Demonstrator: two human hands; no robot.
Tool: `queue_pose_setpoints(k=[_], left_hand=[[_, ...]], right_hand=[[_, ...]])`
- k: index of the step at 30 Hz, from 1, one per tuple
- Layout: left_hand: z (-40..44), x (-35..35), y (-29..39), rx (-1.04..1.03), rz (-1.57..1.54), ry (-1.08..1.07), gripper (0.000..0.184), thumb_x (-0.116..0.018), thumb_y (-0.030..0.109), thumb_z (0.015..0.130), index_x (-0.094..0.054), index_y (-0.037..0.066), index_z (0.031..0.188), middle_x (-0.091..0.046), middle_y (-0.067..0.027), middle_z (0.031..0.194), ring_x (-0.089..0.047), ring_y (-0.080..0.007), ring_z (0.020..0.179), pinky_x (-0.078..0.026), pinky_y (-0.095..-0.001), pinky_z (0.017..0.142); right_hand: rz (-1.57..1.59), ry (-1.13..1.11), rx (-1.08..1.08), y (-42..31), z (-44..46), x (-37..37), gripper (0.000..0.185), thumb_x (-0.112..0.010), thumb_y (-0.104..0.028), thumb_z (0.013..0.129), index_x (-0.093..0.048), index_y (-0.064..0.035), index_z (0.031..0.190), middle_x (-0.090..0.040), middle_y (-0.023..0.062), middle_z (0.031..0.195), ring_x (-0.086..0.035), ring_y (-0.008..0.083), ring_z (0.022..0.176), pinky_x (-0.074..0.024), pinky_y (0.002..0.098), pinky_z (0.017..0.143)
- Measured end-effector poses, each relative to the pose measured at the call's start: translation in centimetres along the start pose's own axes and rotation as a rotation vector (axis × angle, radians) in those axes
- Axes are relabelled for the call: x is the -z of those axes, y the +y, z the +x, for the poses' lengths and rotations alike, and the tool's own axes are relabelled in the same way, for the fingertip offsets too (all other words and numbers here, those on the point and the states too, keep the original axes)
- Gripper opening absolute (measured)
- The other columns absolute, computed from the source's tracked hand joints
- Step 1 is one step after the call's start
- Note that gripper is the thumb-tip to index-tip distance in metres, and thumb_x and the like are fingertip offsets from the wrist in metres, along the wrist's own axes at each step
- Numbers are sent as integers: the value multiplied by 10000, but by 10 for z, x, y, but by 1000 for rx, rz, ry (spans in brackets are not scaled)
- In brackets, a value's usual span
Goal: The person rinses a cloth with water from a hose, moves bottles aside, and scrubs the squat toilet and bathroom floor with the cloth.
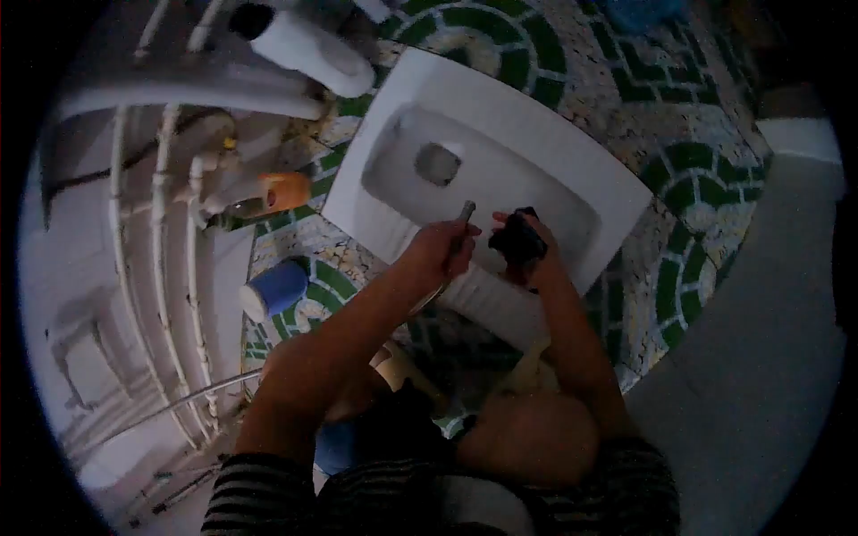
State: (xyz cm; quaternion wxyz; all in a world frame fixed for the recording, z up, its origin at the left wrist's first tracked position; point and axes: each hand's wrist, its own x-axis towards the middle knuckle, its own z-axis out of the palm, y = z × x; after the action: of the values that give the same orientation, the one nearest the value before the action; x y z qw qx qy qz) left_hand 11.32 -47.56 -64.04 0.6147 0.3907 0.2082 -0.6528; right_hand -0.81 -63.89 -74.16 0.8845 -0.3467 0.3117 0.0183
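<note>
My left hand (440, 247) is closed around a slim hose (467, 211) whose metallic-looking end points up over the squat toilet. A thin line of the hose shows below that wrist. Just to the right, my right hand (543, 246) grips a dark, crumpled-looking black item (517, 239); poor light hides what kind of thing it is. Both hands are above the near side of the white squat toilet (572, 134), a short gap apart. The toilet's round drain hole (438, 164) lies beyond my left hand.
Left of the toilet stand a blue container (275, 290) with a pale end and an orange-and-clear bottle (284, 192). White pipes (161, 196) run along the left wall. A white bottle (313, 55) with a black cap is at the top. Green-patterned tiles (688, 179) surround the toilet.
</note>
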Motion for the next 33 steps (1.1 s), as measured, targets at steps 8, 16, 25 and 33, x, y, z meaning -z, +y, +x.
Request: queue_pose_setpoints(k=[8, 16, 25, 33], left_hand=[[61, -14, 8, -835, 1266, 725, 181, -502, 148, 844, -561, 51, 984, -561, -100, 830, -552, -268, 785, -461, -394, 670], [78, 40, 30, -780, 1685, 1035, 446, -502, 138, 810, -469, 49, 1246, -535, -201, 1111, -502, -359, 1081, -399, -551, 834], [-187, 8, 108, -1301, 1639, 736, 776, -713, 97, 669, -324, 93, 1340, -309, -193, 1362, -332, -393, 1245, -249, -526, 1036], [-683, -10, 134, -2226, 978, 1715, 172, -516, -4, 825, -566, 38, 984, -578, -38, 838, -512, -106, 751, -434, -237, 689]], right_hand=[[-754, -279, 91, -20, 4, -36, 312, -594, -307, 817, -574, -68, 1018, -614, 73, 914, -576, 211, 705, -485, 339, 602], [-764, -442, -29, -21, 50, -146, 289, -561, -316, 826, -574, -79, 992, -602, 63, 897, -559, 204, 711, -473, 344, 599], [-884, -641, -111, 0, 79, -294, 271, -524, -325, 836, -574, -90, 962, -588, 51, 877, -539, 195, 718, -459, 350, 596], [-969, -704, -184, 14, 87, -371, 263, -491, -334, 845, -573, -100, 935, -575, 41, 860, -522, 188, 724, -447, 355, 593]])
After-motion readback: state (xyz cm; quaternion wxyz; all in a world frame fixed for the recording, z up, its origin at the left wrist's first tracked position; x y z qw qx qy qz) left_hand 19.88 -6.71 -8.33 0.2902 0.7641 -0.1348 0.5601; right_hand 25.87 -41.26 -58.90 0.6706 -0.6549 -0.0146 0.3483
